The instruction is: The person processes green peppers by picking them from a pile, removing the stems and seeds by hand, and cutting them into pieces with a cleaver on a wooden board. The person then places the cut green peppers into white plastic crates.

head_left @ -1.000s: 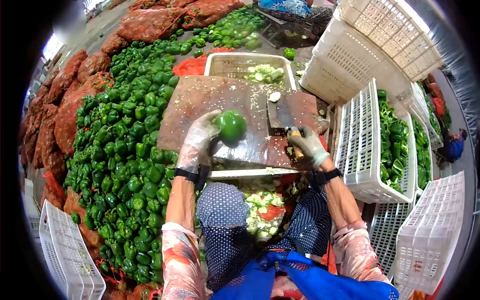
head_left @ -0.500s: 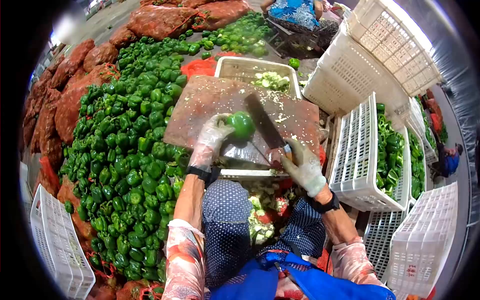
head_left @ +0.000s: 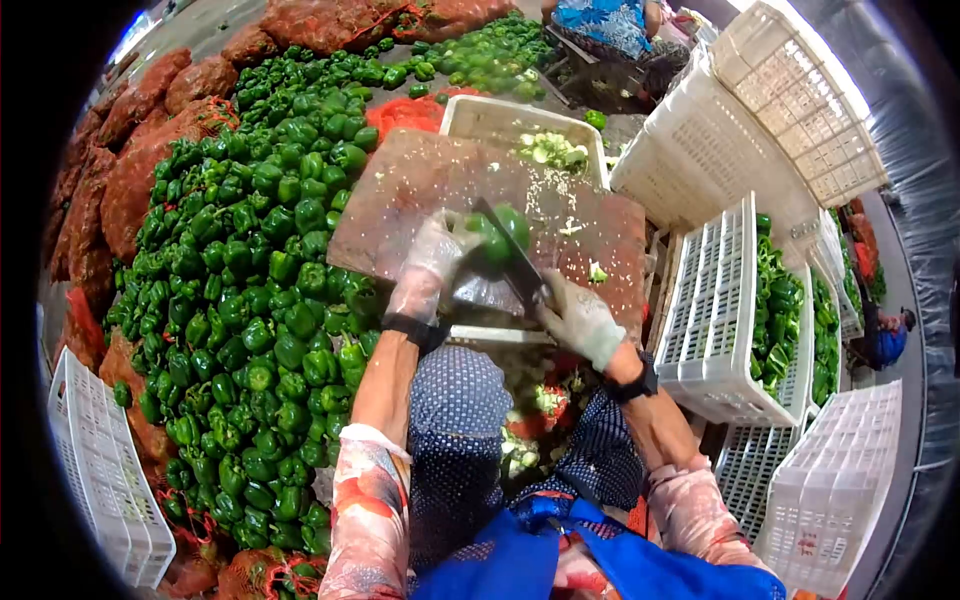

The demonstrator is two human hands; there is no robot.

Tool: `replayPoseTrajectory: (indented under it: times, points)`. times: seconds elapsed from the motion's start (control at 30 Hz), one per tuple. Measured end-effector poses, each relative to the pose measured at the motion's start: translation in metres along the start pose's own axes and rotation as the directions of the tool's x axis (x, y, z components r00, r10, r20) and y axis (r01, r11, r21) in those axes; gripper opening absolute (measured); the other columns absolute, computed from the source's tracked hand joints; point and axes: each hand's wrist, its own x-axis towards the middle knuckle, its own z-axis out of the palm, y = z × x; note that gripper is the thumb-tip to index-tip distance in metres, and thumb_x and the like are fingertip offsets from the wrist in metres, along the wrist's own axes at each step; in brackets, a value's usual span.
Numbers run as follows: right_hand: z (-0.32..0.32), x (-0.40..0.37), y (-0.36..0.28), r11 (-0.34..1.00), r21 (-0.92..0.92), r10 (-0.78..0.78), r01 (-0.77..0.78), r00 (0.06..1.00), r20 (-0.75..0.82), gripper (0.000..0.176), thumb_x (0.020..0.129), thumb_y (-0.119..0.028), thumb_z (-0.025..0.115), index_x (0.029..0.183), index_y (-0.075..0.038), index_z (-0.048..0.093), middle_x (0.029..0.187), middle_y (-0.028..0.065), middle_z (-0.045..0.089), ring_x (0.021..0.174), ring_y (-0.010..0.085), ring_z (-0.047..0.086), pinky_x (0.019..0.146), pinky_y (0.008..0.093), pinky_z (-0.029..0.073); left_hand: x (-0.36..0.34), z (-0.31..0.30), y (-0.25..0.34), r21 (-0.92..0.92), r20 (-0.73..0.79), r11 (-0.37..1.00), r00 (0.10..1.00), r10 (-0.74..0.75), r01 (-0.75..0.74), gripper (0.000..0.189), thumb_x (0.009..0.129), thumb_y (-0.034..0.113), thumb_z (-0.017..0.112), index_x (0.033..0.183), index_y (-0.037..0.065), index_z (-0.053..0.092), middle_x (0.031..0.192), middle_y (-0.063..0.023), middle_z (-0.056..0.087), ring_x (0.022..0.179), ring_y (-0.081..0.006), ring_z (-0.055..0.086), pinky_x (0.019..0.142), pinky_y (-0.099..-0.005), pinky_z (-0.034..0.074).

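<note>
My gloved left hand [head_left: 440,248] grips a green bell pepper [head_left: 507,228] from its left side, over the near part of a worn cutting board [head_left: 390,190]. In my gloved right hand [head_left: 582,318] is a cleaver [head_left: 515,258], held by its handle. Its dark blade slants up and to the left, overlapping the pepper in this view. Pale seeds and a small green-white scrap [head_left: 598,272] lie on the board to the right of the blade.
A big heap of green peppers [head_left: 250,330] spreads along the left. White crates with cut peppers [head_left: 775,330] stand at right. Behind the board, a white bin [head_left: 480,115] holds pale pepper cores [head_left: 552,150]. Red mesh sacks [head_left: 325,30] line the back; another person [head_left: 600,25] sits there.
The cleaver has swung left from beside the pepper to across it, with my right hand moving left. My left hand still holds the pepper. A small scrap has appeared on the board.
</note>
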Motion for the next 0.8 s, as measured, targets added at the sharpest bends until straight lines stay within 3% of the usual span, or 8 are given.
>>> replayPoseTrajectory:
  times: [0.17,0.27,0.3,0.4,0.47,0.53,0.67,0.8]
  points:
    - [-0.002,0.001,0.009,0.992,0.07,0.097,-0.101,0.993,0.063,0.052,0.089,-0.017,0.058,0.136,-0.001,0.043,0.092,0.0203,0.066,0.08,0.0346,0.066,0.072,0.0472,0.052,-0.002,-0.009,-0.005,0.07,0.045,0.997,0.999,0.031,-0.034,0.027,0.08,0.008,0.076,0.1,0.002,0.059,0.083,-0.0077,0.063,0.068,-0.015,0.059,0.06,-0.0282,0.051]
    - [-0.017,-0.005,-0.008,0.917,0.302,0.272,-0.262,0.962,0.009,0.051,0.095,-0.017,0.059,0.141,-0.002,0.042,0.092,0.0111,0.066,0.075,0.013,0.063,0.066,0.026,0.053,0.011,-0.027,-0.03,0.313,0.041,0.912,0.963,0.265,-0.264,0.032,0.083,0.008,0.073,0.111,-0.002,0.06,0.086,-0.0084,0.065,0.072,-0.0144,0.062,0.062,-0.0285,0.053]
    - [-0.018,-0.008,-0.009,0.891,0.445,0.155,-0.093,0.982,-0.105,0.051,0.093,-0.009,0.06,0.14,-0.002,0.042,0.097,0.0097,0.065,0.082,0.0107,0.063,0.069,0.0243,0.052,0.009,-0.035,-0.029,0.193,0.076,0.965,0.984,0.163,-0.175,0.034,0.084,0.008,0.072,0.113,-0.004,0.06,0.087,-0.0081,0.066,0.073,-0.0136,0.062,0.063,-0.0283,0.053]
    - [-0.023,-0.013,-0.034,0.821,0.537,0.184,-0.193,0.98,0.071,0.05,0.088,-0.007,0.062,0.136,-0.002,0.049,0.11,0.0106,0.065,0.096,0.0172,0.063,0.082,0.0297,0.051,-0.028,-0.071,-0.034,-0.129,-0.026,0.982,0.99,0.137,-0.139,0.03,0.085,0.007,0.069,0.111,-0.006,0.061,0.087,-0.0076,0.066,0.072,-0.0114,0.063,0.063,-0.0272,0.054]
    - [-0.019,-0.004,-0.037,0.927,0.304,0.154,-0.22,0.962,0.226,0.049,0.085,-0.01,0.064,0.132,-0.001,0.052,0.115,0.0133,0.065,0.1,0.0208,0.063,0.087,0.0331,0.05,-0.06,-0.114,-0.031,-0.116,-0.013,0.989,0.996,0.088,-0.089,0.031,0.089,0.007,0.064,0.116,-0.006,0.059,0.093,-0.0094,0.068,0.076,-0.0145,0.066,0.068,-0.027,0.055]
    - [-0.001,0.007,-0.023,0.949,0.26,0.104,-0.181,0.954,0.282,0.05,0.084,-0.01,0.065,0.132,-0.002,0.053,0.116,0.0145,0.065,0.105,0.0216,0.061,0.091,0.0345,0.048,-0.113,-0.147,-0.023,0.002,-0.3,0.995,0.949,0.091,-0.095,0.035,0.09,0.012,0.062,0.12,-0.006,0.057,0.097,-0.01,0.067,0.083,-0.0148,0.066,0.072,-0.0275,0.056]
    - [0.014,0.008,0.004,0.777,0.507,0.279,-0.372,0.927,0.252,0.049,0.087,-0.008,0.065,0.134,-0.002,0.052,0.115,0.0092,0.063,0.105,0.016,0.058,0.09,0.0288,0.047,-0.19,-0.247,-0.081,-0.079,-0.617,0.997,0.785,-0.054,0.007,0.03,0.093,0.011,0.057,0.119,-0.003,0.059,0.09,-0.0044,0.063,0.076,-0.0125,0.061,0.07,-0.0256,0.055]
    - [0.007,-0.004,0.026,0.761,0.523,0.332,-0.383,0.923,0.194,0.047,0.089,-0.007,0.064,0.133,0.002,0.05,0.114,0.0077,0.061,0.101,0.0121,0.056,0.087,0.0256,0.047,-0.255,-0.29,-0.156,-0.111,-0.628,0.941,0.711,-0.317,0.321,0.029,0.087,0.014,0.061,0.114,0.002,0.061,0.1,-0.0087,0.066,0.081,-0.0188,0.06,0.075,-0.0347,0.053]
